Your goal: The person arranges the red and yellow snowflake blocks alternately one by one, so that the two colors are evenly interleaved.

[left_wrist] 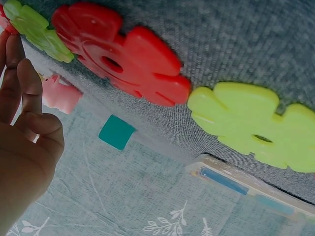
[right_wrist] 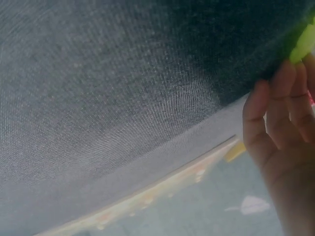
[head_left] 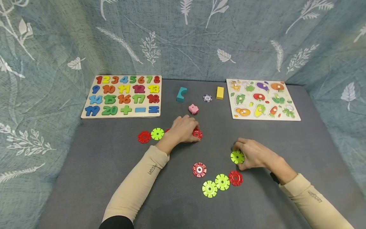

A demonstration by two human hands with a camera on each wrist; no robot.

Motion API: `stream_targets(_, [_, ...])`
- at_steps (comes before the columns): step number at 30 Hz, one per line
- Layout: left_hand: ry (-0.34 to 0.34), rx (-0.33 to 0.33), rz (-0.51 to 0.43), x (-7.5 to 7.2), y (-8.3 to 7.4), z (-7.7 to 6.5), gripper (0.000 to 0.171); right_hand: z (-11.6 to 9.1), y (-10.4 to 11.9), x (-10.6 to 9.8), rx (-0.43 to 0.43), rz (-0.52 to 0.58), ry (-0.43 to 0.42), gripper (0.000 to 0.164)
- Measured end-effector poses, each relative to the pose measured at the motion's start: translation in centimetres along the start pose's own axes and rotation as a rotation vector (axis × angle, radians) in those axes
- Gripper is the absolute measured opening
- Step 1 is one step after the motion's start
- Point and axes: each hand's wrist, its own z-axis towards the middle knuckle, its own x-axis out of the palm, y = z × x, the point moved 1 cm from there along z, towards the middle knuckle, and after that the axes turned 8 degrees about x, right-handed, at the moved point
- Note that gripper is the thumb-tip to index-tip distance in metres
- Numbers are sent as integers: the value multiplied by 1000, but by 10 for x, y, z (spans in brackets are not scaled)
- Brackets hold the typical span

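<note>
My left hand (head_left: 183, 129) pinches the edge of a red notched plastic disc (head_left: 197, 134) at the right end of a row. The row's other discs include a red disc (head_left: 144, 137) and a green disc (head_left: 157, 134). Another red disc (left_wrist: 118, 54) and a further green disc (left_wrist: 40, 32) show in the left wrist view, mostly hidden by the hand in the head view. My right hand (head_left: 254, 154) grips a green notched disc (head_left: 237, 157) between thumb and fingers. Only a sliver of that green disc (right_wrist: 305, 43) shows in the right wrist view.
Nearer lie a red-and-white disc (head_left: 199, 170), two green discs (head_left: 209, 189) and a red disc (head_left: 235, 178). Behind stand a number board (head_left: 121, 111), a vegetable board (head_left: 266, 116), a pink pig (head_left: 193, 109), a teal block (head_left: 181, 94), a poker chip (head_left: 207, 98) and a yellow block (head_left: 220, 93).
</note>
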Motion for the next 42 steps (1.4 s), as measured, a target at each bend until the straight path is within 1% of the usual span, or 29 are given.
stream_targets(4, [-6, 2, 5, -2, 0, -2, 52, 0, -1, -1, -9, 14, -14, 46])
stream_targets(10, [10, -10, -1, 0, 0, 0, 54, 2, -2, -5, -17, 46, -26, 45])
stream_targets(17, [2, -7, -1, 2, 0, -1, 53, 9, -4, -8, -50, 102, -80, 48])
stream_targets(24, [2, -11, 10, 2, 0, -3, 55, 27, 5, -12, -23, 101, -44, 52])
stream_targets(31, [0, -18, 8, 3, -2, -3, 54, 48, 14, -12, -52, 83, -58, 54])
stream_targets(38, [13, -25, 10, 2, -2, -3, 54, 66, 22, -14, -48, 64, -49, 59])
stream_targets(42, [13, -25, 18, 2, -2, -3, 54, 75, 25, -14, -53, 62, -41, 59])
